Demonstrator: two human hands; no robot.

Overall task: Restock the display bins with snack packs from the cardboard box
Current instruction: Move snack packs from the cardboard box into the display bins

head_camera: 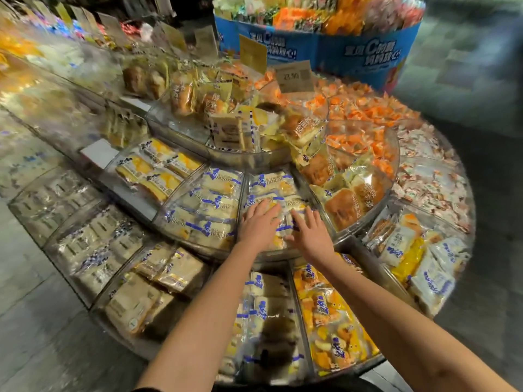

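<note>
Both my hands reach into one wedge-shaped clear bin (245, 190) on the middle tier of a round display. The bin holds white snack packs with blue print (270, 183). My left hand (259, 224) lies flat on the packs with straight fingers. My right hand (308, 232) rests beside it, fingers spread over the packs near the bin's right wall. Neither hand grips a pack. No cardboard box is in view.
The neighbouring bin (209, 205) holds the same packs. Bread buns (343, 203) fill the bin to the right, orange packs (365, 114) lie beyond. A price sign (294, 76) stands on top. A blue round display (325, 49) is behind. Lower-tier bins (266, 321) sit under my arms.
</note>
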